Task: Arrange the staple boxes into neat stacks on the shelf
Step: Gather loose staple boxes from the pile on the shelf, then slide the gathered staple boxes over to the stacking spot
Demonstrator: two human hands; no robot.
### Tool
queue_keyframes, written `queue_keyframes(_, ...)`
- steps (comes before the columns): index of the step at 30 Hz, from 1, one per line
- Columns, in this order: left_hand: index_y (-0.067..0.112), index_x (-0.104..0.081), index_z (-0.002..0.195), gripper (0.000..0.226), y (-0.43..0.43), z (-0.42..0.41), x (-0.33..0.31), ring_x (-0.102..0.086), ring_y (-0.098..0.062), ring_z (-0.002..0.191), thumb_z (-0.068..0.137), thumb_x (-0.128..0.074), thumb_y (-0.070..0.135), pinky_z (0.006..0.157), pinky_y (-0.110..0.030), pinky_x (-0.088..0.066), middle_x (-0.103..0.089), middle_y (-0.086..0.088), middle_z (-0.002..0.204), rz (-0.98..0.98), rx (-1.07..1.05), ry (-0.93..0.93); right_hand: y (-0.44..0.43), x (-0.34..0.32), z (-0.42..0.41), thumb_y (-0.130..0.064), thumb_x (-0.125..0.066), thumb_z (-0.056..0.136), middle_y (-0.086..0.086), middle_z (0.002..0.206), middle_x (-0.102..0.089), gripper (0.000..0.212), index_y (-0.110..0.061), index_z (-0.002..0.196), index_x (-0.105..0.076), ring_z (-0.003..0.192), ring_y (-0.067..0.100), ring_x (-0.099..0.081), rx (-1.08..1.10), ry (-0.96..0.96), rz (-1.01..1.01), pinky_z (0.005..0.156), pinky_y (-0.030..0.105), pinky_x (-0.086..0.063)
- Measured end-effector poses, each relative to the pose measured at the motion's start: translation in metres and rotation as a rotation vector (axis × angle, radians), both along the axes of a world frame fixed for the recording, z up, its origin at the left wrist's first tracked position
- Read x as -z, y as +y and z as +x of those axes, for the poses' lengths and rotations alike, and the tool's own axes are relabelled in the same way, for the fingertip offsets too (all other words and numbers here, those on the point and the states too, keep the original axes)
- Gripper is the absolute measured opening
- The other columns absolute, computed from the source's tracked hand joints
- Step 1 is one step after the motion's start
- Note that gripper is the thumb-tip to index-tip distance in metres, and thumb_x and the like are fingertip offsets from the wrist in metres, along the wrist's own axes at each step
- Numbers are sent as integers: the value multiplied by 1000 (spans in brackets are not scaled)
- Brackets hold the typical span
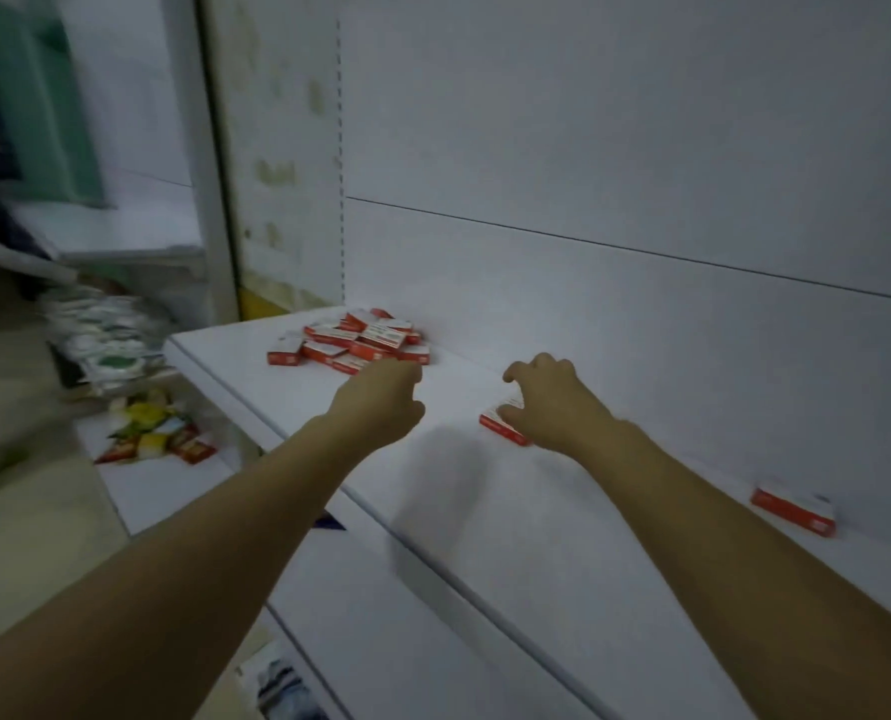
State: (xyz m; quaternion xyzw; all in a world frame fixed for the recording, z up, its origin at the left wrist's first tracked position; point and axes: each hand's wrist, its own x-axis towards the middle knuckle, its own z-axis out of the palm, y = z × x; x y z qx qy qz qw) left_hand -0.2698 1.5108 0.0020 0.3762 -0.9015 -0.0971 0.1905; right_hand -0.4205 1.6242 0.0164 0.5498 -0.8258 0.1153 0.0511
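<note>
**Staple boxes on the shelf: handling and grasp sites**

A loose pile of staple boxes [352,343] lies at the back left of the white shelf [485,511]. One staple box [500,427] sits under the right hand [552,402], and a lone box [791,511] lies far right. The left hand [381,402] hovers beside the pile, fingers loosely curled and empty. The right hand arches over its box; we cannot tell whether it grips. We judge the boxes rigid, smooth and dense, best pinched across their long sides.

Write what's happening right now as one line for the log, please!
left hand: reaching toward box pile | right hand: touching single box | lone box: far right on shelf | stacks: none yet
</note>
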Motion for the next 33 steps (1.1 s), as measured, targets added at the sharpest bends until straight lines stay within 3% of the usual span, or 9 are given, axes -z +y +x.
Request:
queue_keyframes(6, 14, -49, 132, 42, -61, 72, -3, -52, -24, 118, 91, -55, 21, 97, -34, -44, -54, -7, 132, 13, -141, -11, -69, -4, 54, -35, -51, 93, 13, 137, -38, 49, -16, 136, -41, 126, 31, -33, -73, 24, 25, 99, 38, -37)
queue_keyframes(16, 11, -52, 128, 37, -188, 137, -4, -54, -24, 111, 92, -53, 20, 91, -31, -45, -57, -9, 126, -1, -103, -52, -195, 0, 112, -38, -52, 90, 12, 125, -47, 43, -17, 128, -51, 114, 30, -44, 4, -23, 24, 93, 40, -44)
queue_keyframes(22, 11, -49, 132, 40, -258, 137, 0, -55, -23, 111, 93, -54, 20, 87, -28, -46, -56, -9, 129, 37, -54, -22, -249, 0, 114, -36, -51, 91, 13, 128, -46, 50, -19, 137, -42, 117, 31, -44, 73, 14, 80, 97, 41, -40)
queue_keyframes(33, 13, -50, 130, 39, -384, 75, 15, -54, -22, 111, 92, -53, 22, 90, -30, -48, -56, -6, 128, 14, 62, -42, -368, 2, 59, -26, -48, 93, 14, 128, -47, 41, -12, 132, -47, 118, 30, -44, 167, 9, 101, 92, 37, -42)
